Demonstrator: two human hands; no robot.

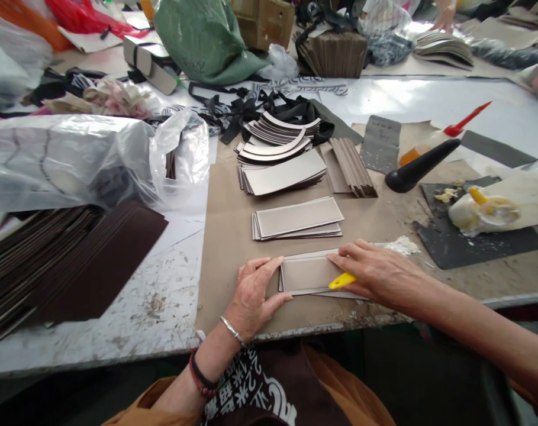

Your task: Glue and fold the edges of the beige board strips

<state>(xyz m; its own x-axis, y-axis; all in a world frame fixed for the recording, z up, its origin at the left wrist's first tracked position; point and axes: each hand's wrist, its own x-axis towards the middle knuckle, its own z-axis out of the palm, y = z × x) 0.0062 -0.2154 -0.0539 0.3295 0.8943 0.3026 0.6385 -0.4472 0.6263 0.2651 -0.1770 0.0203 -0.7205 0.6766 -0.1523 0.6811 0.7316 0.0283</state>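
A short stack of light beige rectangular panels [306, 276] with raised borders lies near the table's front edge. My left hand [255, 290] grips its left end, index finger at the upper corner and thumb at the lower one. Over the right end, my right hand [369, 269] is closed around a yellow plastic handle [342, 280], its fingertips touching the top panel. The handle's rounded end points left; the rest is hidden by the hand. Just beyond sits a white clump [402, 245]; I cannot tell whether it belongs to the tool. Another panel pile [298, 218] lies behind.
Curved pieces [277, 139] and larger panels [286, 173] are piled farther back. Dark brown panels [104, 260] spread at left, beside a clear plastic bag [73, 160]. On the right are a black cone [422, 167], a red-tipped bottle [428, 145] and a glue-crusted white container [508, 204].
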